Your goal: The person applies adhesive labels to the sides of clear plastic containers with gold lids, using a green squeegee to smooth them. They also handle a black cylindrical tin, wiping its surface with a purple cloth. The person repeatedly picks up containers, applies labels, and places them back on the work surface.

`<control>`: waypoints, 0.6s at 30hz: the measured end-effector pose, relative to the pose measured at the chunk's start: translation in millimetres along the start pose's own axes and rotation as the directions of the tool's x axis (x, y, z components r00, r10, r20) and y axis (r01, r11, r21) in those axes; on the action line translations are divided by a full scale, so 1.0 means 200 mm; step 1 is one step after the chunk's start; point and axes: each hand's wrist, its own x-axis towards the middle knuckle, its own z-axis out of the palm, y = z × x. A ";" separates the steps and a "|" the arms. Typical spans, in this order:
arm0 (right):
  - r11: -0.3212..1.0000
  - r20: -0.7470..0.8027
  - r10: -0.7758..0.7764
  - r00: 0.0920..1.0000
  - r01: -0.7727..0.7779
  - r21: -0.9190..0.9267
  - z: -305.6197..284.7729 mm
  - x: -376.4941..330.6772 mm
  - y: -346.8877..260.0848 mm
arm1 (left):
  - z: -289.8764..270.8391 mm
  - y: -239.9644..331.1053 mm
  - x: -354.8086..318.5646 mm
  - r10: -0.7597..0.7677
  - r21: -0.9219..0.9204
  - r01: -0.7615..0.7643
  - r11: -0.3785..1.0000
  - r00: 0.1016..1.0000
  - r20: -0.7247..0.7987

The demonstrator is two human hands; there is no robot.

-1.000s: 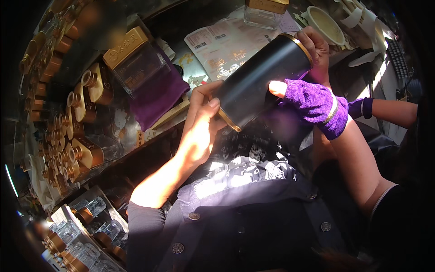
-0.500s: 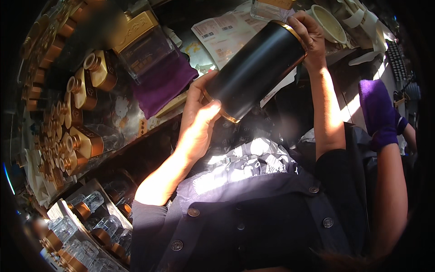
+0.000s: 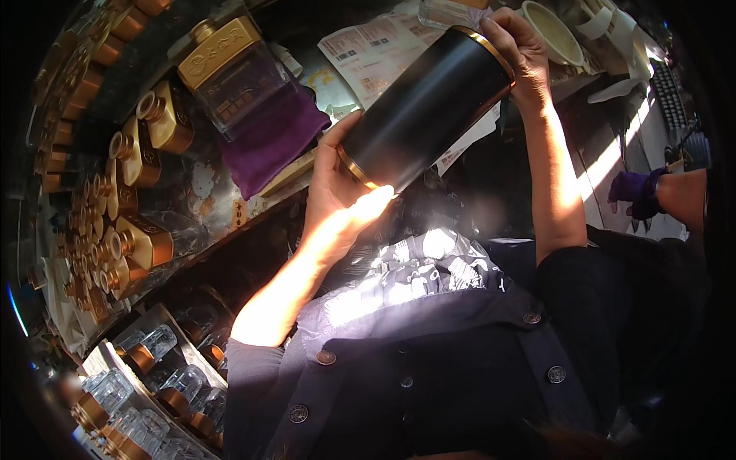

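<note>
Now I hold the black cylinder (image 3: 425, 107) tilted above the surface (image 3: 199, 184), left hand (image 3: 337, 188) cupped round its gold-rimmed lower end, right hand (image 3: 521, 46) gripping the upper rim. The co-worker's purple-gloved hand (image 3: 636, 195), on the cylinder a second ago, has drawn back to my right, leaving the cylinder wholly in my grasp.
</note>
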 end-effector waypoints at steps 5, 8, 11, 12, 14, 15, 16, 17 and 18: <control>0.995 -0.023 0.092 0.995 -0.093 -0.034 0.03 -0.01 -0.02 | -0.04 -0.01 0.01 -0.053 -0.075 0.050 0.996 0.998 -0.036; 0.962 -0.094 0.257 0.962 -0.263 -0.069 0.01 -0.03 -0.05 | -0.04 0.00 0.02 -0.139 -0.170 0.132 0.977 0.990 -0.032; 0.842 -0.220 0.444 0.869 -0.489 -0.229 -0.03 -0.05 -0.13 | 0.02 -0.03 0.04 -0.047 0.070 0.047 0.996 0.999 -0.010; 0.880 -0.112 0.464 0.879 -0.472 -0.058 -0.04 -0.06 -0.12 | 0.02 -0.05 0.03 -0.033 0.048 0.033 0.998 0.999 0.001; 0.955 -0.030 0.278 0.960 -0.279 -0.099 -0.12 -0.05 -0.10 | 0.07 -0.07 0.05 -0.040 0.045 0.038 0.998 0.998 0.045; 0.942 0.001 0.110 0.994 -0.104 -0.319 -0.18 -0.06 -0.10 | 0.10 -0.09 0.06 -0.041 0.047 0.037 0.998 0.996 0.082; 0.988 -0.109 -0.067 0.992 0.051 -0.143 -0.19 -0.11 -0.13 | 0.13 -0.10 0.06 -0.089 0.100 0.078 0.992 0.990 0.110; 0.991 -0.089 -0.108 0.990 0.101 -0.088 -0.31 -0.18 -0.16 | 0.17 -0.13 0.07 -0.065 0.035 0.060 0.998 0.979 0.195; 0.989 -0.074 -0.147 0.986 0.145 -0.033 -0.44 -0.25 -0.20 | 0.21 -0.14 0.08 -0.124 0.061 0.113 0.992 0.970 0.211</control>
